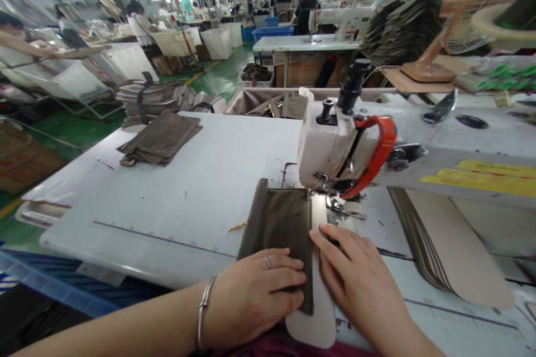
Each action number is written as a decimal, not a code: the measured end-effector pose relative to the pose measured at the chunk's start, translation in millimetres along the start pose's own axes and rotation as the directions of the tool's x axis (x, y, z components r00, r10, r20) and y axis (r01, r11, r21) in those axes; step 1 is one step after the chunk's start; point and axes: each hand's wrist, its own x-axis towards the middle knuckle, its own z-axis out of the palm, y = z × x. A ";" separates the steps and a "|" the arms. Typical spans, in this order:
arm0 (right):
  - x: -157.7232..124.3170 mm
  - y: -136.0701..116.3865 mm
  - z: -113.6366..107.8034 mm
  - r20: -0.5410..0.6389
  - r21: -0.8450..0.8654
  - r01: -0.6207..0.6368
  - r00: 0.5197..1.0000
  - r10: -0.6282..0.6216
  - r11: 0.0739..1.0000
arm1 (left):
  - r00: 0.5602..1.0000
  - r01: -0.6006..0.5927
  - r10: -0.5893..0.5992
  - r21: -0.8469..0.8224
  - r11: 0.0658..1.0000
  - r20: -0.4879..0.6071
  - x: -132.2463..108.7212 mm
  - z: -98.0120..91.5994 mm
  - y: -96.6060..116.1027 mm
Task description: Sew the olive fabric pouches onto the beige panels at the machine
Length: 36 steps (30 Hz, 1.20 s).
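Observation:
A dark olive-brown fabric panel (282, 217) lies on top of a pale beige panel with rounded ends (312, 329), both on the white sewing table. Its right edge runs up under the head of the sewing machine (322, 145), close to the needle area. My left hand (262, 290) rests flat on the dark panel with its fingers stretched out. At the panel's right edge, my right hand (352, 262) lies with fingers extended, the fingertips touching the edge and the beige piece. A small gold zipper pull (238, 226) sticks out at the dark panel's left side.
Stacked dark fabric pieces (161, 136) lie at the table's far left. Right of the machine sits a pile of beige rounded panels (456, 245). Behind stand a bin of fabric parts (268, 103), a brown fan (435, 61) and another sewing machine (339, 19). Several people work farther back.

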 end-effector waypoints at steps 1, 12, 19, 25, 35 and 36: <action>0.1 0.1 0.2 -0.001 0.000 0.003 1.000 -0.003 1.000 | 1.000 -0.004 0.004 0.004 1.000 -0.005 -1.2 1.6 0.2; -0.1 0.5 -0.8 0.031 -0.015 0.011 0.999 -0.010 1.000 | 0.999 -0.045 0.045 0.057 0.997 0.000 9.4 0.4 -25.0; 0.5 0.8 -0.3 0.033 -0.019 0.003 0.999 -0.003 1.000 | 0.999 -0.046 0.046 0.095 0.994 -0.006 22.3 -0.4 -32.2; 0.9 0.0 -0.6 0.023 0.003 0.005 1.000 -0.005 1.000 | 0.997 -0.064 0.067 0.098 0.993 -0.027 27.4 -1.3 -40.3; 1.1 0.6 -1.3 0.012 0.017 0.017 1.000 -0.017 1.000 | 0.991 -0.130 0.134 0.112 0.985 -0.029 32.9 -7.6 -54.4; 1.0 1.0 -1.3 0.014 0.019 0.020 1.000 -0.020 1.000 | 0.991 -0.131 0.135 0.121 0.984 -0.022 34.4 -8.4 -55.9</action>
